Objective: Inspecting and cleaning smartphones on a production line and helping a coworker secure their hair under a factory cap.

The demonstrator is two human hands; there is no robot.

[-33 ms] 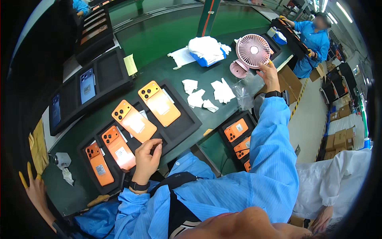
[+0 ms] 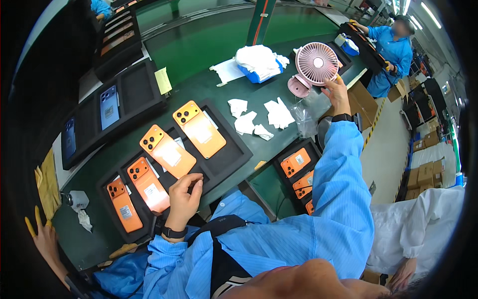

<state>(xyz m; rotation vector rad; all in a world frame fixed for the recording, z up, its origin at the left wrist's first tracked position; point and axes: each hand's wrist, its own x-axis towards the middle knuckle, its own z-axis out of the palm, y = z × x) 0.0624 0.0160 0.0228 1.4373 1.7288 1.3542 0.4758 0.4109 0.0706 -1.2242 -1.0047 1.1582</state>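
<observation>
Head view: the left hand hangs over the near edge of the black tray, fingers loosely curled, a narrow gap between thumb and forefinger; its fingertips are beside the lower end of an orange phone, and whether they touch it I cannot tell. That phone is one of four lying camera side up in the tray, across the near part of the green table. The right hand reaches out to the pink fan, thumb and fingers at its lower right rim; I cannot tell how firmly they hold. A strip of tabletop separates the tray's right edge from the paper scraps. Beyond these stands a blue tub; a clear plastic bag lies below the fan, beside the right wrist. A second black tray, with blue phones, bounds the space at far left.
</observation>
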